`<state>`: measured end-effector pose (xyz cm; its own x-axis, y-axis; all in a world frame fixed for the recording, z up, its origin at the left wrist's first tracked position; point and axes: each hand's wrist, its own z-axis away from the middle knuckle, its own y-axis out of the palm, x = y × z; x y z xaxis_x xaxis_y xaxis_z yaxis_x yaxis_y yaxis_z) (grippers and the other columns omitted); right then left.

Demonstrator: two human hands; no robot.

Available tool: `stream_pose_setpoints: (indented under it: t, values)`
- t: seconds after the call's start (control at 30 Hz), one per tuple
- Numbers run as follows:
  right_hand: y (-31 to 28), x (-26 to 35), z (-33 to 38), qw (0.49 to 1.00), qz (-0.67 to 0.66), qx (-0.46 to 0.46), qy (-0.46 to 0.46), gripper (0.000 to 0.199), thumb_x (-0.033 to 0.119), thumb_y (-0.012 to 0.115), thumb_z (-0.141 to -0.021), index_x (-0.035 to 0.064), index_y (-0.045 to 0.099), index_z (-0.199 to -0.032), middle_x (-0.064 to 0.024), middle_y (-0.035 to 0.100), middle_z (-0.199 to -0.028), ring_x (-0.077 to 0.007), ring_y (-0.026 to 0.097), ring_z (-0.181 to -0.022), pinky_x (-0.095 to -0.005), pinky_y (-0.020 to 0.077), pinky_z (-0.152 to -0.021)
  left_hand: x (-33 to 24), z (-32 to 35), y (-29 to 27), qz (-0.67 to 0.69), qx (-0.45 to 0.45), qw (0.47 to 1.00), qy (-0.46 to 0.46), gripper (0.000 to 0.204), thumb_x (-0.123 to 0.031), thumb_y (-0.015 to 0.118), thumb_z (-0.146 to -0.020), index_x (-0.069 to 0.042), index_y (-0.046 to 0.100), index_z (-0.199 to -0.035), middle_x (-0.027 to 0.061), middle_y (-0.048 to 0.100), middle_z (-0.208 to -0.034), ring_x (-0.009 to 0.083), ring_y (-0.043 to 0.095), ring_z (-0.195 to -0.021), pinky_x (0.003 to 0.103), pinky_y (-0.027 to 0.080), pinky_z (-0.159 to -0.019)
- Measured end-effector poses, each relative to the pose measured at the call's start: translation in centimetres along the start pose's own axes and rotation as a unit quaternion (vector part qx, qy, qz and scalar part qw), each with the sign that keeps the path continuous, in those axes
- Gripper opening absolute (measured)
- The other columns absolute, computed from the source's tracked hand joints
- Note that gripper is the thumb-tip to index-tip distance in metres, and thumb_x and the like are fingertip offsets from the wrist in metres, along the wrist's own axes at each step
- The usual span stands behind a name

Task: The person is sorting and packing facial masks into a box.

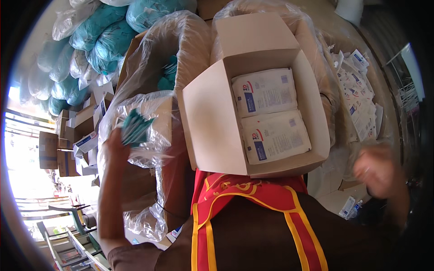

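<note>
My left hand [116, 145] is raised at the left, closed on a bundle of thin teal pieces [136, 128] with pale edges, fanned out at the top. What exactly they are is too blurred to tell. My right hand [374, 169] is off to the right, smeared by motion, and no held thing can be made out in it. Between my hands an open cardboard box [212, 122] stands in front of my body, its flaps spread. Inside it lie two visible white printed packets, a far one [266, 92] and a near one [282, 137], both flat.
Plastic-lined boxes stand behind the open box; the left one [149, 63] holds teal pieces [168, 74]. To the right, another lined container holds many white printed packets [357, 90]. Teal-filled bags [106, 40] are heaped at the far left, above loose cartons [68, 140].
</note>
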<state>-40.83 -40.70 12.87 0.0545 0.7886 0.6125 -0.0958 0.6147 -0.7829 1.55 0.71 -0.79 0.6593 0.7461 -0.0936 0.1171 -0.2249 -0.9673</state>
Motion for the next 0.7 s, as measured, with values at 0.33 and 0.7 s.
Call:
stream_pose_setpoints:
  t: [0.33, 0.7]
  values:
    - [5.2, -3.1, -7.0, 0.885, -0.455, -0.047, 0.087, 0.027, 0.027, 0.051, -0.100, 0.0040, 0.057, -0.087, 0.0002, 0.053, -0.065, -0.0053, 0.048, -0.049, -0.0183, 0.0377, -0.043, -15.5, -1.0, -4.5, 0.090, -0.061, 0.859, 0.500, 0.049, -0.021, 0.074, -0.067, -0.018, 0.065, -0.115, 0.0086, 0.056, -0.086, 0.0181, 0.063, -0.058, 0.029, 0.052, -0.049]
    - [7.9, -2.1, -16.9, 0.903, -0.412, -0.032, -0.114, 0.015, 0.016, 0.061, -0.092, 0.0023, 0.064, -0.095, 0.0002, 0.052, -0.064, -0.0080, 0.048, -0.054, -0.0240, 0.0400, -0.049, -18.1, -0.2, -6.0, 0.080, -0.053, 0.825, 0.556, 0.050, -0.026, 0.080, -0.063, -0.019, 0.067, -0.110, 0.0099, 0.057, -0.089, 0.0149, 0.058, -0.054, 0.024, 0.046, -0.045]
